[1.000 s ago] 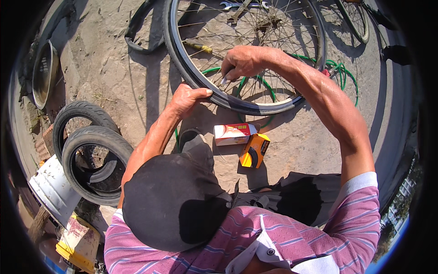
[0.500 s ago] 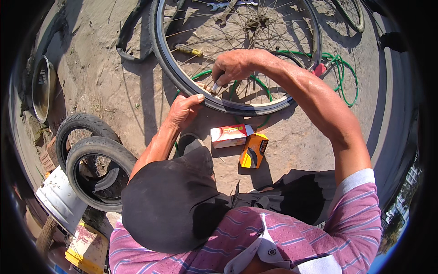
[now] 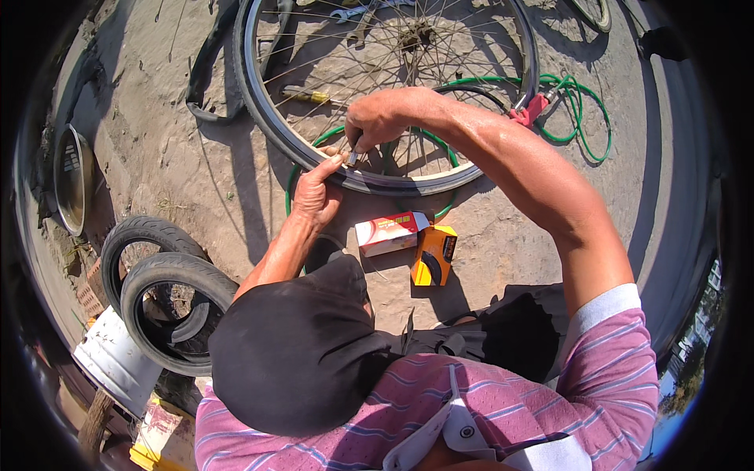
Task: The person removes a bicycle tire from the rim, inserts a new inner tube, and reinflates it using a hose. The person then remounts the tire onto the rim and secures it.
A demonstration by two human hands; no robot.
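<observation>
A spoked bicycle wheel (image 3: 424, 188) with a black tyre lies on the ground before me. My left hand (image 3: 318, 196) grips its near edge, thumb on top and the other fingers mostly hidden beneath the tyre. Reaching in over the spokes, my right hand (image 3: 375, 118) is closed with its fingertips pointing down at the inside of the rim. A small silvery metal piece (image 3: 353, 158) shows under those fingertips, close to my left thumb; its exact kind is too small to tell.
Nearer me lie a red-and-white box (image 3: 391, 234) and an orange box (image 3: 434, 255). A yellow-handled screwdriver (image 3: 308, 94) and wrenches (image 3: 355, 27) show through the spokes. A green hose (image 3: 583, 153) with a red fitting (image 3: 530, 110) lies right. Loose tyres (image 3: 135, 294) and a white bucket (image 3: 118, 353) stand left.
My left thumb has come closer to the small metal piece at the rim. My right hand keeps its place there. The whole view has shifted slightly.
</observation>
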